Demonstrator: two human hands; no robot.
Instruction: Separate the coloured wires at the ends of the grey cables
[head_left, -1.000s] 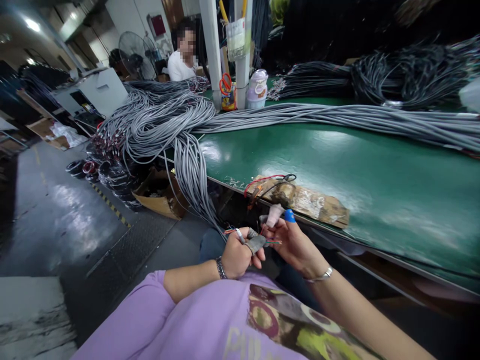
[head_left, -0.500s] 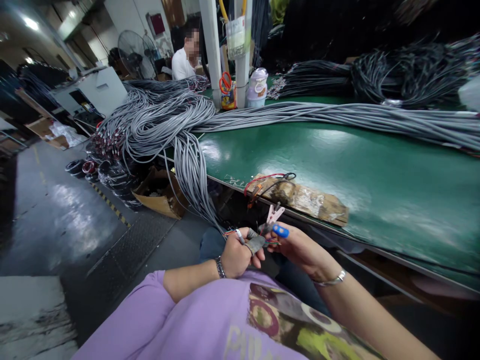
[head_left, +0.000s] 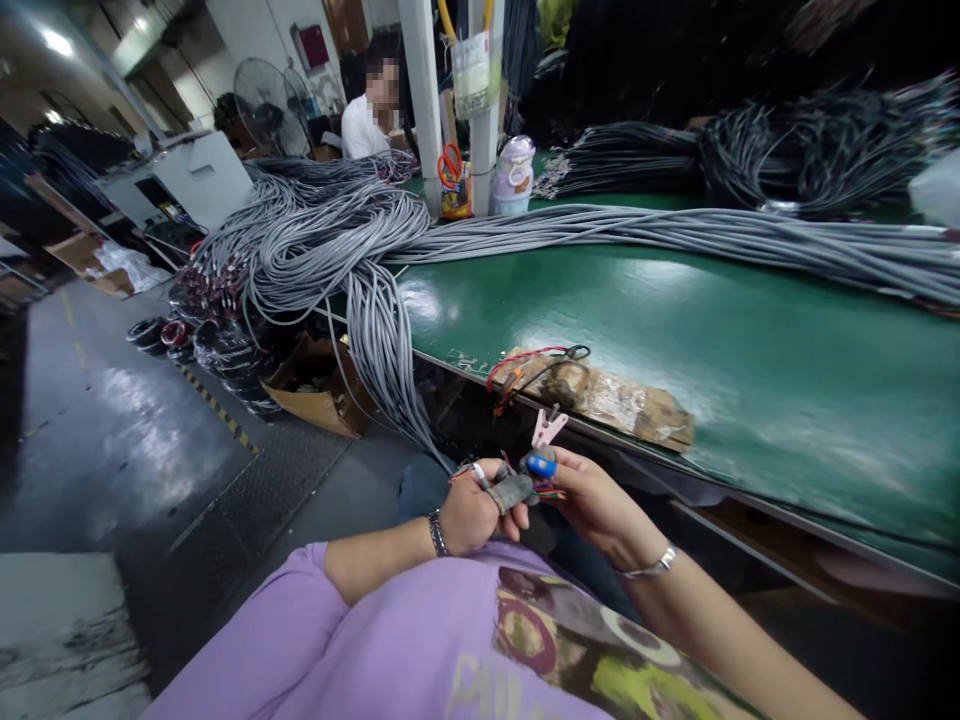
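My left hand is closed around the end of a grey cable, with grey covers on its thumb and finger. Thin coloured wires fan out from it toward my right hand. My right hand, a blue cover on its thumb, pinches at those wires close beside the left fingertips. Just beyond the fingers, a pink clip stands at the table edge. Behind it lies a wooden board with tape, a dark lump, and red and black leads.
Grey cables hang over the table edge to my left, and a long bundle crosses the green table. Black cables lie at the back. A cardboard box sits on the floor. Another person sits beyond the post.
My right hand has shifted slightly left, its blue-covered thumb now nearer my left fingers. More of the coloured wires show between the hands. The left hand has hardly moved.
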